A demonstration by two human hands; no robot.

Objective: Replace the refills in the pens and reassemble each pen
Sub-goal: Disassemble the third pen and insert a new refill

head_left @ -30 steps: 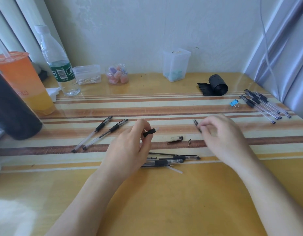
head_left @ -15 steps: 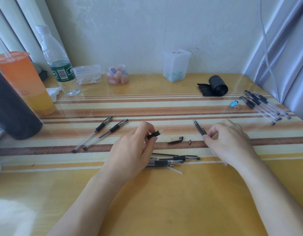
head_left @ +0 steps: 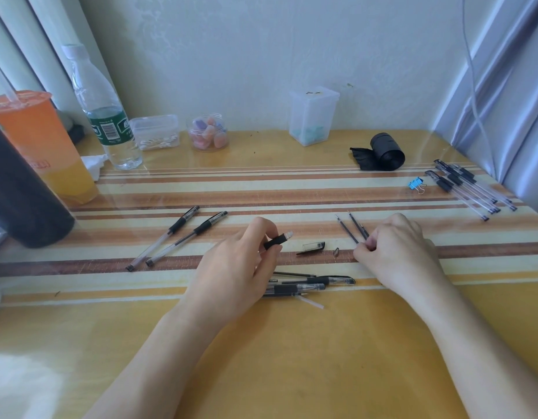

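Note:
My left hand (head_left: 231,264) holds an open pen barrel (head_left: 278,239) by its black grip, clear front end pointing right and up. My right hand (head_left: 397,252) pinches the near ends of two thin black refills (head_left: 353,228) that lie on the table, tips pointing away. Between the hands lie a pen cap (head_left: 311,247) and a small metal pen tip (head_left: 336,252). Under my left hand's fingers rest two capped pens (head_left: 316,284) and a loose refill (head_left: 291,274). Two uncapped pens (head_left: 178,234) lie to the left.
Several more pens (head_left: 470,186) and a blue binder clip (head_left: 416,184) lie at the far right. Along the back stand an orange drink cup (head_left: 41,146), a water bottle (head_left: 104,116), small clear boxes (head_left: 313,116), a candy jar (head_left: 207,133), a black bag roll (head_left: 385,151). A dark cylinder (head_left: 16,195) stands left.
My right hand has drawn back toward me and lowered to the table; two refills now show side by side at its fingertips. My left hand with the barrel has barely shifted.

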